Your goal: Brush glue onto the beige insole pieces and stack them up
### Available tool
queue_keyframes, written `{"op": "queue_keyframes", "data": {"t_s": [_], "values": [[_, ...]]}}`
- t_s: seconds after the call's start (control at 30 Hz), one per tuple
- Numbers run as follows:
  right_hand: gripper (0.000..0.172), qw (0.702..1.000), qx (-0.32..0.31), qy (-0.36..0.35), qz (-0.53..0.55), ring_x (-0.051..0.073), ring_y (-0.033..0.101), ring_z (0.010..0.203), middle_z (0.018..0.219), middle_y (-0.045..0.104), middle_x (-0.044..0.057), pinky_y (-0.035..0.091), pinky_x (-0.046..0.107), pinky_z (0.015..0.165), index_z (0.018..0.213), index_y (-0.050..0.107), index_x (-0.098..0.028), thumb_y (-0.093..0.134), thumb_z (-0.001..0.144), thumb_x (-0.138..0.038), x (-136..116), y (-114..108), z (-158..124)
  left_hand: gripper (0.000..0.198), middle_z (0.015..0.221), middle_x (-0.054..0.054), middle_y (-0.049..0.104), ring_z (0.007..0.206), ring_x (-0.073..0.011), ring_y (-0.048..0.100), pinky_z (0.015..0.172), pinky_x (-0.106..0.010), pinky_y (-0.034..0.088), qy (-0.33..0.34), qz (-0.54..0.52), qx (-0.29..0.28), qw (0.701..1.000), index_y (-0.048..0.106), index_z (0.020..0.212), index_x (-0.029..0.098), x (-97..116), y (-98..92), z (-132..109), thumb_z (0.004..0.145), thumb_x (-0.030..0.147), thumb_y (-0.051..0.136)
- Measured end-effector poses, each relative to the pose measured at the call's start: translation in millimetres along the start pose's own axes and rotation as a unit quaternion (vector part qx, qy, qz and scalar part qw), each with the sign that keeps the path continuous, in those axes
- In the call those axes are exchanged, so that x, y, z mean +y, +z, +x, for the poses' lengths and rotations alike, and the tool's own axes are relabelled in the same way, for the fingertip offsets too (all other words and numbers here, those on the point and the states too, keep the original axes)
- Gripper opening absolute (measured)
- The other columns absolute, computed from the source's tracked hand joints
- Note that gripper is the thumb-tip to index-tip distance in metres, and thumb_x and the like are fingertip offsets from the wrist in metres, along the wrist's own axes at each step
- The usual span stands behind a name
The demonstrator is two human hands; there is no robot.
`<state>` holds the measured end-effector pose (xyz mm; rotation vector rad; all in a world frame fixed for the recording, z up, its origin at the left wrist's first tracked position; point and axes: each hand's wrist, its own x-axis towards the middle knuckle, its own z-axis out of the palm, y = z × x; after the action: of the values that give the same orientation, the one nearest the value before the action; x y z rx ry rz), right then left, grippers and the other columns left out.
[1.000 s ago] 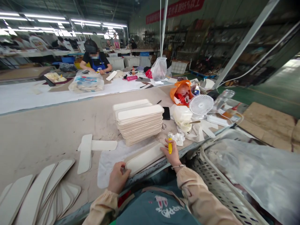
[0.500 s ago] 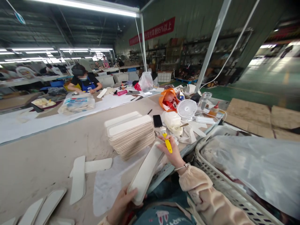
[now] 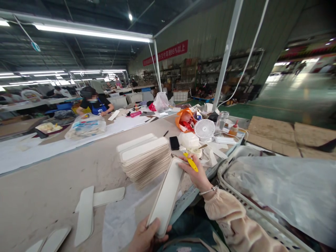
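My left hand (image 3: 150, 233) grips the lower end of a long cream panel (image 3: 166, 197) with rounded corners, thumb on top and fingers beneath. The panel is tilted, its far end up near the stack. My right hand (image 3: 195, 172) closes around a small brush (image 3: 191, 162) with a yellow handle, its pale head pointing away from me. Fingers of that same hand also touch the panel's upper end. Just beyond stands a tall stack of similar panels (image 3: 145, 164). Two more panels (image 3: 85, 213) lie crossed on the table to the left.
More panels (image 3: 56, 239) lie at the lower left. Behind my right hand are a phone (image 3: 174, 143), a white fan (image 3: 204, 129), an orange bag (image 3: 185, 119) and a glue bottle (image 3: 233, 128). A plastic basket (image 3: 223, 171) stands at right. A co-worker (image 3: 94, 103) sits across the table.
My view has tilted up and shifted slightly. The held panel has turned a little more upright, and the brush has tipped more level in my right hand. Both hands keep their hold.
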<state>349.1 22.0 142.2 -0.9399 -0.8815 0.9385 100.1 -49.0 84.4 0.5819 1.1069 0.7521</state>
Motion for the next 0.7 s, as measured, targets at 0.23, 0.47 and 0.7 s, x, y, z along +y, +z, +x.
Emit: {"op": "queue_keyframes", "data": {"t_s": [0.23,0.47,0.7], "values": [[0.047,0.997,-0.012,-0.027,-0.068,0.013,0.060,0.063,0.111,0.067,0.002,0.051,0.032,0.069,0.093,0.037,-0.028,0.077,0.070,-0.031,-8,0,4,0.077,0.093,-0.014,0.073,0.079,-0.0301,0.072,0.053,-0.030,0.058,-0.008,-0.023,-0.005,1.000,0.050,0.125,0.012,-1,3.0,-1,0.060,0.034,0.085],[0.045,0.992,-0.008,-0.050,-0.119,0.018,0.067,0.080,0.108,0.068,0.004,0.052,0.034,0.075,0.093,0.037,-0.027,0.076,0.070,-0.032,-16,1,5,0.071,0.095,-0.014,0.072,0.080,-0.0286,0.072,0.056,-0.030,0.059,-0.020,-0.021,-0.048,0.998,0.051,0.123,0.013,11,4.6,-10,0.064,0.036,0.083],[0.050,0.994,-0.001,-0.070,-0.086,0.022,0.067,0.097,0.100,0.069,0.002,0.052,0.038,0.084,0.093,0.038,-0.027,0.079,0.066,-0.034,-23,2,10,0.071,0.107,-0.016,0.068,0.087,-0.0294,0.069,0.067,-0.034,0.059,-0.009,-0.053,-0.166,0.985,0.047,0.130,0.013,33,0.7,-23,0.074,0.051,0.068]]}}
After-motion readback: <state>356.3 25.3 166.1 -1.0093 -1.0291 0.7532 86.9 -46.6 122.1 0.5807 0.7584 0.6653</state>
